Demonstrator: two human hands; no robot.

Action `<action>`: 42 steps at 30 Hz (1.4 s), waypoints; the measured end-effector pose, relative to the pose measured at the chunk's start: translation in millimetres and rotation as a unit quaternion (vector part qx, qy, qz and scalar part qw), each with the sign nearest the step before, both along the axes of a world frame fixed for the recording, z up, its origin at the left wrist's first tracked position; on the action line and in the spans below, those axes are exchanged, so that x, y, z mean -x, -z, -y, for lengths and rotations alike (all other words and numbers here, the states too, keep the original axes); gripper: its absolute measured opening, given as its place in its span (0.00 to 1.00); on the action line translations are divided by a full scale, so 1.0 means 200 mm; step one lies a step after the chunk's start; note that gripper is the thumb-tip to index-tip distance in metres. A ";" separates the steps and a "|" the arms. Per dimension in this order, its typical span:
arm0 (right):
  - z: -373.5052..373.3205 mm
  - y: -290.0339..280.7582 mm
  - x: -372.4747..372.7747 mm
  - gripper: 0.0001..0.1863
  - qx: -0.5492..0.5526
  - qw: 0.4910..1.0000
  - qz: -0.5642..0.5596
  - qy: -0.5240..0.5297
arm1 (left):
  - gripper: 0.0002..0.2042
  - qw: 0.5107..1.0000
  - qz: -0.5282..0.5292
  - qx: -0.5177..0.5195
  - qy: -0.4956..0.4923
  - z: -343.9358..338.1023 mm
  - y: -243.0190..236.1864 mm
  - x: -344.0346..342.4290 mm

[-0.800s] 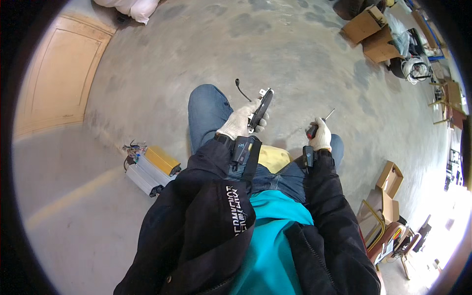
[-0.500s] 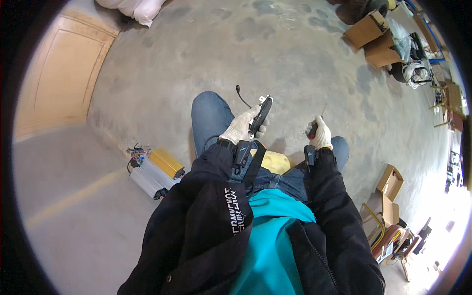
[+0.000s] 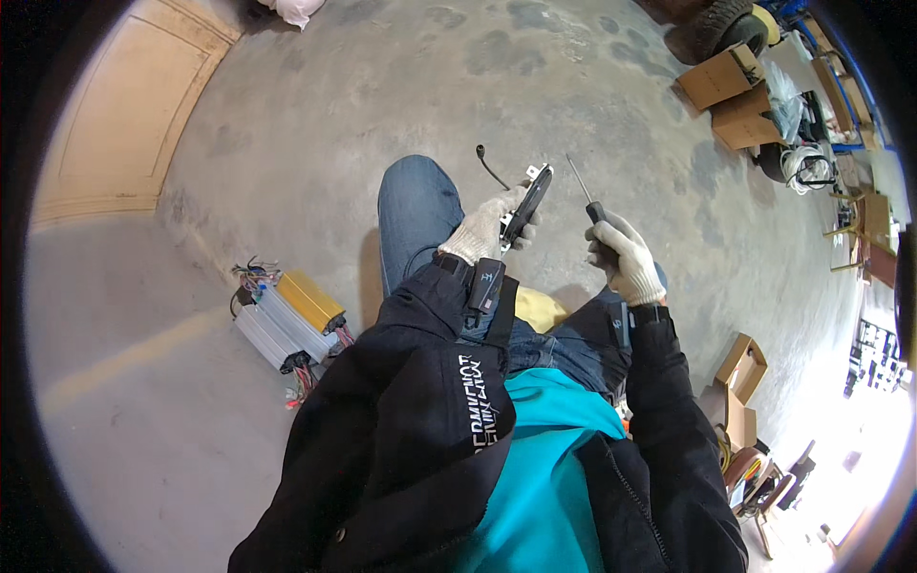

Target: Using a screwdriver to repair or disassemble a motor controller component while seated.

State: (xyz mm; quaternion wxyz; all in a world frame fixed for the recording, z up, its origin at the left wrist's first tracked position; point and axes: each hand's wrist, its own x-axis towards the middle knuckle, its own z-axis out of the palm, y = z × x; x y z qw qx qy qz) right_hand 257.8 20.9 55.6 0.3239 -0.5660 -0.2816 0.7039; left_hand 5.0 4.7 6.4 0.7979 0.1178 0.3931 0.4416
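Gripped in my gloved left hand (image 3: 482, 227) is a dark, elongated oval part (image 3: 527, 205) with metal brackets along its side; a black cable with a plug (image 3: 482, 153) sticks up beside it. My gloved right hand (image 3: 623, 250) is closed round the dark handle of a screwdriver (image 3: 594, 210), whose slim shaft points up and left, apart from the part. Both hands are above my jeans and a yellow pad or seat (image 3: 538, 307). On the floor at left lie gold (image 3: 308, 296) and silver (image 3: 279, 329) finned metal cases with bundles of coloured wires.
A pale wooden panel (image 3: 134, 105) stands at upper left, near white sacks (image 3: 291, 10). Cardboard boxes (image 3: 716, 81), tyres (image 3: 716, 29) and a white cable coil (image 3: 805, 167) lie at upper right. Open cartons (image 3: 740, 368) and a chair (image 3: 750, 468) are at lower right.
My right hand has turned and moved forward; the screwdriver's tip has swung from pointing up-right to up-left, nearer the part. The part has shifted slightly in the view.
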 end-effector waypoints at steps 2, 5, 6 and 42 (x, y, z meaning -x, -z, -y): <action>0.05 -0.09 0.00 0.25 -0.008 1.000 -0.008 -0.024 | 0.17 1.000 -0.007 0.016 -0.018 0.02 0.01 0.01; 0.11 -0.20 -0.06 0.24 -0.024 0.998 0.002 -0.049 | 0.16 0.999 -0.013 0.034 -0.014 0.01 0.00 0.01; 0.13 -0.23 -0.07 0.24 -0.027 0.997 -0.004 -0.066 | 0.16 0.999 -0.007 0.038 -0.035 -0.01 -0.01 0.00; 0.35 -0.12 -0.04 0.20 0.112 0.983 -0.086 -0.116 | 0.23 0.987 -0.135 -0.032 0.077 0.01 0.10 0.03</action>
